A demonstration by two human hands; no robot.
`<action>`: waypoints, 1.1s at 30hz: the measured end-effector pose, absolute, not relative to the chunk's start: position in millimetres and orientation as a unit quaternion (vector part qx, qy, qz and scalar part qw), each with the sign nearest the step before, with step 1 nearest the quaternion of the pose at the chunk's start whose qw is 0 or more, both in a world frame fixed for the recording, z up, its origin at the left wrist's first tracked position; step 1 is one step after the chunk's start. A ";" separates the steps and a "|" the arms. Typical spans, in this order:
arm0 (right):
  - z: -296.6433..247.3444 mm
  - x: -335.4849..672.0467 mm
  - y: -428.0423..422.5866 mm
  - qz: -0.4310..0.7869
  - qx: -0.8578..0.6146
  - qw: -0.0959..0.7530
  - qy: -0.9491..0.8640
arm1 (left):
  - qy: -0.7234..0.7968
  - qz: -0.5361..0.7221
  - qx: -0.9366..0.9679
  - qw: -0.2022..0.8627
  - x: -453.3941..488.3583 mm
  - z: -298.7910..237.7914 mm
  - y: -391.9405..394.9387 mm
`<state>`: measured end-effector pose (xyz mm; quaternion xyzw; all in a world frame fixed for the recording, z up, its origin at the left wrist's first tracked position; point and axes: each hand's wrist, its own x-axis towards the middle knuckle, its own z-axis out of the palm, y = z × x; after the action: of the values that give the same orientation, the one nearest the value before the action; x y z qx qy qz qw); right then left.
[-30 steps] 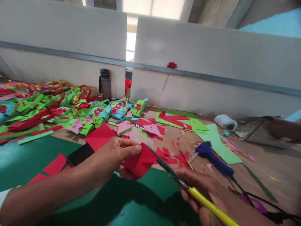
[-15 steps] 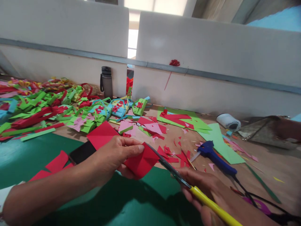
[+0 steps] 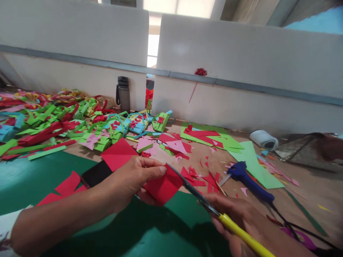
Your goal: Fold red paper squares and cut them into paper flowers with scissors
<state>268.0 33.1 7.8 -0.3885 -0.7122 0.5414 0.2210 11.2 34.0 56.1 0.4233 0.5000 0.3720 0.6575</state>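
Between the thumb and fingers of my left hand (image 3: 139,176) is a folded piece of red paper (image 3: 164,187), held above the green mat (image 3: 150,232). My right hand (image 3: 235,217) grips scissors (image 3: 198,196) by their yellow handles. The blades lie along the upper right edge of the red paper, their tip close to my left thumb. Another red sheet (image 3: 118,154) rests behind my left wrist, partly over a dark flat object (image 3: 96,174). More cut red pieces (image 3: 66,184) lie left of my forearm.
A blue glue gun (image 3: 250,180) with its cord lies at the right. Paper scraps (image 3: 193,175) and green sheets (image 3: 214,137) cover the brown surface. Folded paper bags (image 3: 104,141) are heaped at the left. A bottle (image 3: 123,94) stands before the white panels (image 3: 214,96).
The whole view has shifted slightly, so things appear a little farther right. Both hands keep their hold, and the scissors stay at the red paper's edge.
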 end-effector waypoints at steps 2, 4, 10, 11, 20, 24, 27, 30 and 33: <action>7.0 265.4 33.8 0.542 -0.396 0.235 -0.703 | 0.500 0.372 0.423 0.658 11.3 55.8 34.4; 11.9 265.1 34.0 0.528 -0.403 0.232 -0.711 | 0.496 0.373 0.422 0.661 11.3 55.3 34.9; 29.2 264.9 33.2 0.511 -0.406 0.226 -0.723 | 0.502 0.368 0.424 0.658 11.0 53.4 34.8; 29.7 264.3 33.3 0.530 -0.404 0.224 -0.711 | 0.500 0.369 0.425 0.658 10.9 53.5 34.7; 30.4 262.5 31.1 0.574 -0.384 0.213 -0.691 | 0.510 0.361 0.424 0.655 13.0 59.2 33.6; 26.2 259.4 30.1 0.561 -0.371 0.228 -0.704 | 0.510 0.359 0.426 0.656 12.5 58.1 33.9; 23.4 258.4 29.9 0.556 -0.371 0.238 -0.705 | 0.507 0.355 0.425 0.660 12.0 57.1 34.0; 26.1 260.3 29.1 0.556 -0.375 0.223 -0.708 | 0.508 0.353 0.425 0.661 12.1 57.3 33.9; 29.9 264.3 28.6 0.562 -0.370 0.206 -0.710 | 0.514 0.350 0.426 0.657 12.1 58.0 33.7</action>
<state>264.3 28.6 29.9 -0.3696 -0.7103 0.5624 0.2063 12.1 33.7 58.0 0.4264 0.5136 0.3505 0.6569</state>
